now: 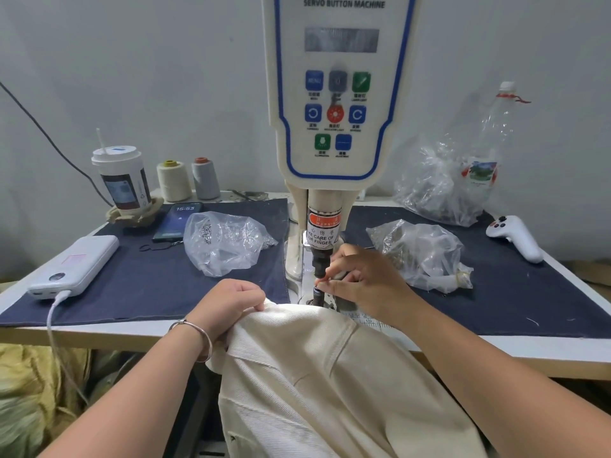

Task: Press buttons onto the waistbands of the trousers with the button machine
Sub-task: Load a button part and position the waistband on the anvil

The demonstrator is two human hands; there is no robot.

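The left hand [231,302] grasps the cream trousers' waistband [297,320]. Just beyond it, the right hand [360,280] pinches a small button [318,285] at the button machine's punch [320,259].

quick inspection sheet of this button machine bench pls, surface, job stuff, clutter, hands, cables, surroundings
surface: white table covered by dark blue cloth.
job's things: cream trousers lie under the servo button machine; clear bags of small parts either side.
clutter: lidded cup, two thread cones, phone, power bank, white controller, plastic bottle.
hands: left hand grips the trousers' edge; right hand pinches something small at the press head.
cables: white cable from power bank; black cable along wall.
surroundings: pale wall; yellowish fabric below table.
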